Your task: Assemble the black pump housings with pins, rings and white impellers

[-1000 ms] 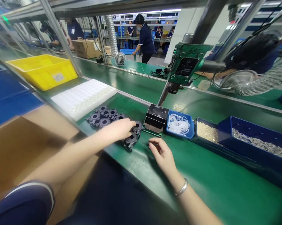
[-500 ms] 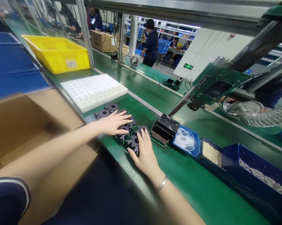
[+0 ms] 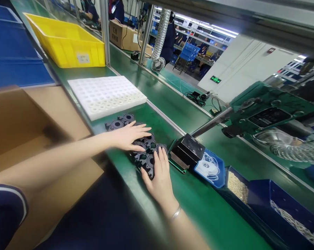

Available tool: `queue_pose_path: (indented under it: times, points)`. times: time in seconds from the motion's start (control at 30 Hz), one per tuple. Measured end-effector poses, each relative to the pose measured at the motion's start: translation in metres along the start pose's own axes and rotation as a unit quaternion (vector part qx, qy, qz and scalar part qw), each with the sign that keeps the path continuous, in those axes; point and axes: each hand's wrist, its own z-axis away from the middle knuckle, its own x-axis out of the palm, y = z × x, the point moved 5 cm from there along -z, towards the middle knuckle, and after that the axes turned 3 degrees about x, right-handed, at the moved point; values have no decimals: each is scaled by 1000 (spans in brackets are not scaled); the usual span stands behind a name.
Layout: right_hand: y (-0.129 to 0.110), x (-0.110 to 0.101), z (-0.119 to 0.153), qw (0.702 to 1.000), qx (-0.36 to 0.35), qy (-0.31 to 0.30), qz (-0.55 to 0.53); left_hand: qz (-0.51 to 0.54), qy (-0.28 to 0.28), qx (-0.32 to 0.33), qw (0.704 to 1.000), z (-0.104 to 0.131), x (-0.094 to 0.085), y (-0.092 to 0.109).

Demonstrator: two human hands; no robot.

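Note:
Several black round-centred parts (image 3: 147, 161) lie close together on the green bench (image 3: 198, 205). My left hand (image 3: 127, 136) rests palm down over the middle of the group, its fingers spread. At the right end of the group, my right hand (image 3: 159, 173) touches the parts with its fingertips, thumb apart at the near side. Neither hand is wrapped round a part. Just right of the parts is a black block on a green-edged base (image 3: 188, 151). A white foam tray (image 3: 107, 95) with rows of holes lies behind my left hand.
A yellow bin (image 3: 70, 45) stands at the back left, an open cardboard box (image 3: 29, 128) at the left. Blue bins hold white rings (image 3: 207, 166), small beige pieces (image 3: 237, 185) and pale parts (image 3: 294, 222). A green machine (image 3: 271, 107) overhangs the right. People are beyond.
The camera view has shifted and tilted. Both hands remain on the black parts, with little visible change in their placement.

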Motion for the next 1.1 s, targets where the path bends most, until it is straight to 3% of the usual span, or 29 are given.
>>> queue_pose_path:
  times: [0.13, 0.5, 0.67, 0.87, 1.1]
  points:
    - [1, 1, 0, 1000, 7, 1, -7, -12, 12, -19, 1000, 9, -9, -11]
    - [2, 5, 1, 1000, 20, 16, -17, -53, -13, -2, 998, 18, -3, -20]
    - [2, 4, 0, 1000, 15, 21, -7, -56, 3, 20, 998, 15, -7, -8]
    - [3, 5, 0, 1000, 11, 20, -11, -20, 5, 81, 996, -6, -1, 17]
    - [3, 5, 1, 1000, 14, 17, -17, 18, -6, 122, 992, -19, 1, 13]
